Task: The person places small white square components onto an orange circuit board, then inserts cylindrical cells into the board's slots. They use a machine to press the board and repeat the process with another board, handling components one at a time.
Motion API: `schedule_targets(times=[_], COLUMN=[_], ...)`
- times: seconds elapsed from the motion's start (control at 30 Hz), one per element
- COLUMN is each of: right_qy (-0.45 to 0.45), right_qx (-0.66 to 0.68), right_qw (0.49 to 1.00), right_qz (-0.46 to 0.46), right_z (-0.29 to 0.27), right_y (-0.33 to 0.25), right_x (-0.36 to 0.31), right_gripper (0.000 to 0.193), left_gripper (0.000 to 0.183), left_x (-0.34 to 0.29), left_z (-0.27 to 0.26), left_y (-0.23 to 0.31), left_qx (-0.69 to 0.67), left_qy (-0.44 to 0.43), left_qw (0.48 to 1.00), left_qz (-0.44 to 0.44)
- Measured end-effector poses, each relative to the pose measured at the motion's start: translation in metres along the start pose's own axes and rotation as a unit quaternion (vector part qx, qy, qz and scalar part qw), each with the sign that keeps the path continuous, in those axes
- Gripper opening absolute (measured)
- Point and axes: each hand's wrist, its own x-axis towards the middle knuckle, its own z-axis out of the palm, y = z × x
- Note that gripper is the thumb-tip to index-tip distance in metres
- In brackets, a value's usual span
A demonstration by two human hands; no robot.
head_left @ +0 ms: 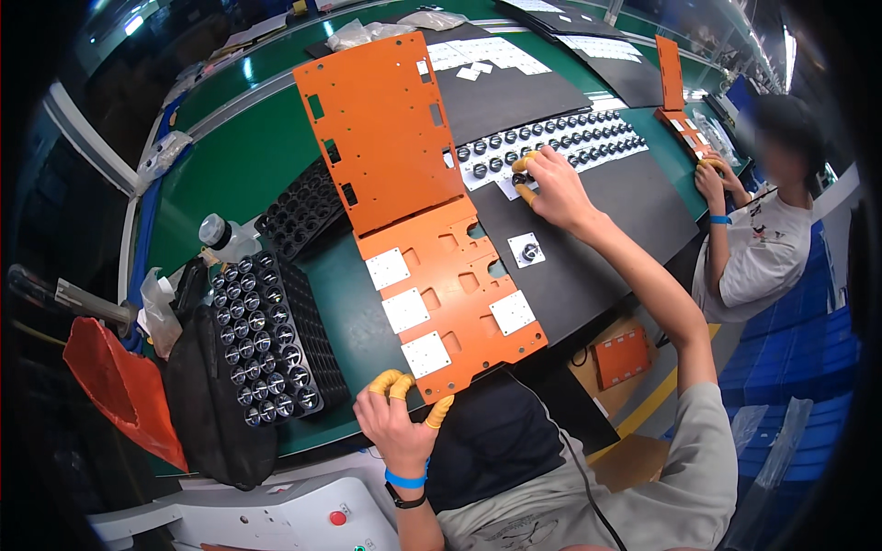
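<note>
Nearest, a white machine housing (276, 514) with a red push button (338, 518) stands at the lower left. Just above it, the left hand (397, 430), in yellow finger cots and with a blue band at the wrist, has its thumb and fingers apart at the near corner of the orange hinged fixture (469, 354); whether they touch it, I cannot tell. The fixture's lower panel lies flat, bearing four white square plates, three along its left side and one (512, 313) at the right. Left of it, a black tray (317, 354) holds rows of round, shiny-topped parts, with an orange-red bag (124, 390) farther left. On the black mat (588, 243) right of the fixture sits a single white square plate with a dark round part (528, 250). Beyond it, the right hand (559, 191) has thumb and forefinger clamped on a black knob (518, 179) at the near edge of rows of black-knobbed white plates (593, 138). The fixture's orange lid (381, 129) stands raised, a second black tray (299, 209) beside it. Farther right, a co-worker's hands (712, 181) are at another orange fixture (673, 83). Plain white plates (514, 57) and clear plastic bags (354, 35) lie at the far side.
</note>
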Motion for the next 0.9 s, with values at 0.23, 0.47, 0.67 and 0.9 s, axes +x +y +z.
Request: schedule_targets(times=[0.23,0.47,0.67,0.9], right_qy=[0.016,-0.139,-0.044,-0.043], right_qx=[0.016,0.019,-0.02,-0.015], right_qw=[1.0,0.989,0.996,0.997], right_qz=[0.001,0.038,-0.077,-0.063], right_z=[-0.032,-0.046,-0.026,-0.001], right_y=[-0.037,-0.064,-0.045,-0.018], right_x=[-0.023,-0.044,-0.009,0.008], right_gripper=[0.028,0.032,0.022,0.021], left_gripper=[0.065,0.065,0.064,0.061], left_x=[0.0,-0.001,0.0,0.001], left_z=[0.001,0.001,-0.001,-0.001], left_y=[0.0,-0.001,0.001,0.002], left_qx=[0.001,0.004,0.004,0.0], left_qy=[0.004,0.003,0.0,0.004], left_qw=[1.0,1.0,1.0,1.0], left_qz=[-0.002,0.0,-0.004,-0.006])
